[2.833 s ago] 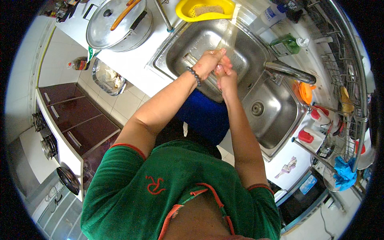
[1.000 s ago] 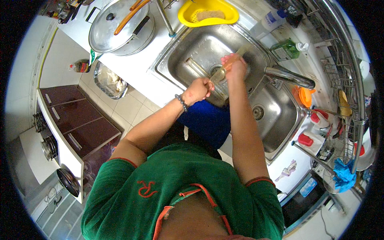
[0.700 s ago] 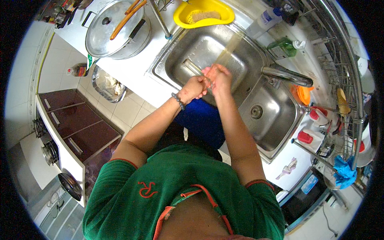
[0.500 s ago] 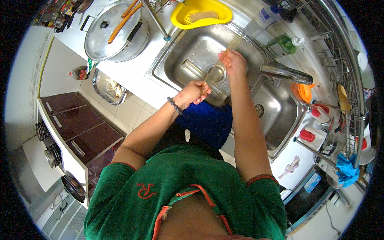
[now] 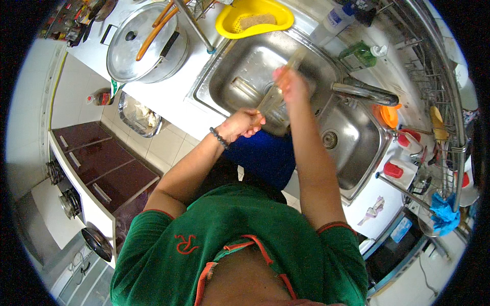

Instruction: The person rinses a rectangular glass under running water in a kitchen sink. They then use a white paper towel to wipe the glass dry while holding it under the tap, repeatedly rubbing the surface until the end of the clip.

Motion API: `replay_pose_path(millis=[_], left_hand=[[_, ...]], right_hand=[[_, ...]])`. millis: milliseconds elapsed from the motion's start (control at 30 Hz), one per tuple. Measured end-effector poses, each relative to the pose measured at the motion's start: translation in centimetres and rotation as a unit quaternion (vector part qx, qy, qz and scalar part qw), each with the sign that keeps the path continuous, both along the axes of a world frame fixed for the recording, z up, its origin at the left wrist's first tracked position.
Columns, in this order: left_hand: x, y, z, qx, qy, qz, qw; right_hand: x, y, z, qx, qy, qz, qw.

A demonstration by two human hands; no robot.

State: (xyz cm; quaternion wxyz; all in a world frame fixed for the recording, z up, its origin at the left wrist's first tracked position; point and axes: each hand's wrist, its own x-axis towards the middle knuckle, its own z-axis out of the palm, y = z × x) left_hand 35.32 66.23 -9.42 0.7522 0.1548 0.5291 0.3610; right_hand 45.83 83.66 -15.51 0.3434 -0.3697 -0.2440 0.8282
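1. The left hand (image 5: 246,124) has its fingers closed around the near end of a long clear strip (image 5: 269,100). The right hand (image 5: 291,85) is curled about the same strip farther up; it is blurred, so I cannot tell how tightly it presses.
2. The strip is tilted above the larger sink basin (image 5: 265,53), and its far end reaches beyond the right hand, toward the back wall of the basin.
3. I judge it is light and rather stiff, because it looks straight between the hands. Whether it is glass or plastic, I cannot tell; it is safer to treat it as fragile.
4. If its surface is wet, it may be slippery. Two holds well apart, one at the near end and one past the middle, should support it best.
5. Another clear piece (image 5: 247,90) lies in the basin, near the left hand.
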Motion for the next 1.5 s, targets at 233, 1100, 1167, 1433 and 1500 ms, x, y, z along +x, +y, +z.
replay_pose_path(millis=[233, 1100, 1167, 1433, 1500], left_hand=[[0.0, -0.5, 0.2, 0.031, 0.054, -0.011, 0.998], [1.2, 6.3, -2.3, 0.08, 0.115, 0.112, 0.984], [1.8, 7.7, -2.5, 0.08, 0.104, 0.167, 0.977], [0.9, 12.4, -1.5, 0.095, 0.04, 0.256, 0.961], [0.1, 13.5, -1.1, 0.093, 0.04, 0.253, 0.962]], right_hand=[[-1.4, -3.2, 3.6, 0.014, -0.107, -0.075, 0.991], [0.5, -6.2, 2.0, 0.223, -0.282, 0.055, 0.931], [0.4, -7.4, 0.0, 0.3, -0.333, 0.03, 0.893], [4.5, -10.8, 4.3, 0.131, -0.263, 0.218, 0.931], [6.4, -11.6, 5.1, 0.128, -0.243, 0.251, 0.928]])
